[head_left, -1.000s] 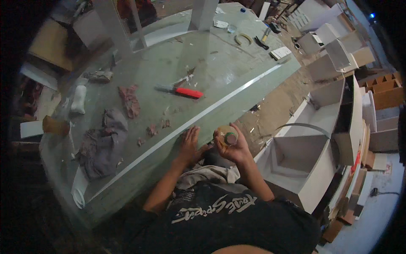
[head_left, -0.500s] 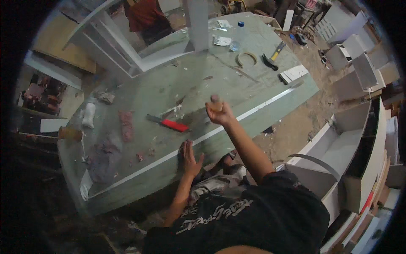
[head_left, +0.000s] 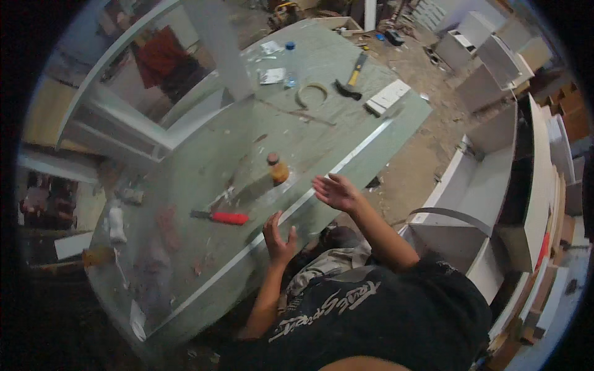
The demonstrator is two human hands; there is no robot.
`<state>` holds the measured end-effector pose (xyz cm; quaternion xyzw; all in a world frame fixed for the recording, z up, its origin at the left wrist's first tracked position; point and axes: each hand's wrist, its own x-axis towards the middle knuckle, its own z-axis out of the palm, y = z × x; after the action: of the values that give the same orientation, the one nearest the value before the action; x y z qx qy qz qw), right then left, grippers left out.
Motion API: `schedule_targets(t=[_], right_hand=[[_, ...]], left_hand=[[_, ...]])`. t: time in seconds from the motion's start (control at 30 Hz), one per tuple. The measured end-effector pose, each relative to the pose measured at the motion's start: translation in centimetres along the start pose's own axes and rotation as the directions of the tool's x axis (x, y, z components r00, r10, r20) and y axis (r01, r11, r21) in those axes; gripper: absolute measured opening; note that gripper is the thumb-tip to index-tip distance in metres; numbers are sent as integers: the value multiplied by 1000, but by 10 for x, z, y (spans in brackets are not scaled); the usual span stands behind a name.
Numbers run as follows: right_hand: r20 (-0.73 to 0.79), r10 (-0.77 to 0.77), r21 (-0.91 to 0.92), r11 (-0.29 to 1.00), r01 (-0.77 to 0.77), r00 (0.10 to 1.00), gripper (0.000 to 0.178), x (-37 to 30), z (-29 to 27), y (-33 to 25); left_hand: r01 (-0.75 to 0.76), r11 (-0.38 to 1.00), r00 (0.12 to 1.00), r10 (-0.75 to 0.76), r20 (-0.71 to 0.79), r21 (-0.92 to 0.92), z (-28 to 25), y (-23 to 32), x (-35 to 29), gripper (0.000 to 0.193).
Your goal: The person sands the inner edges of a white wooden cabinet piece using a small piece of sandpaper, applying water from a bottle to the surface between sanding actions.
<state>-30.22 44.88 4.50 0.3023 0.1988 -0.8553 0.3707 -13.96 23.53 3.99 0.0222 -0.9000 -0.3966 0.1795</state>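
A small bottle of amber liquid with a dark cap (head_left: 278, 171) stands on the green-grey table (head_left: 346, 133). To its right, my right hand (head_left: 336, 193) is held apart from it, empty, with its fingers stretched out. My left hand (head_left: 280, 241) is over the near edge, fingers spread and nothing in them. Both hands are close to a long pale strip (head_left: 241, 253) that runs along the near side of the table. Left of the bottle lies a red-handled tool (head_left: 228, 217) with a dark blade-like end.
A hammer (head_left: 354, 71), a roll of tape (head_left: 311, 96), a clear bottle with a blue cap (head_left: 291, 65) and a white block (head_left: 388, 98) lie toward the far right. A white frame (head_left: 204, 117) stands at the far left. Cabinet boxes (head_left: 476, 179) stand on the right.
My right hand has let go of the amber bottle, which now stands on the table, and has drawn back nearer to me. My left hand has lifted from the strip. The view has shifted.
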Motion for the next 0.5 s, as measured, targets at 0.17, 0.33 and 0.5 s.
schedule_targets(t=[0.17, 0.33, 0.5], right_hand=[[-148, -501, 50, 857, 512, 853, 18, -66, -133, -100], [-488, -543, 124, 732, 670, 683, 15, -137, -215, -183], [-477, -603, 264, 596, 758, 640, 21, -159, -320, -318]], left_hand=[[-130, 986, 974, 147, 175, -106, 60, 33, 55, 44], [-114, 973, 935, 173, 309, -200, 158, 98, 79, 40], [-261, 953, 879, 299, 372, -151, 298, 179, 171, 42]])
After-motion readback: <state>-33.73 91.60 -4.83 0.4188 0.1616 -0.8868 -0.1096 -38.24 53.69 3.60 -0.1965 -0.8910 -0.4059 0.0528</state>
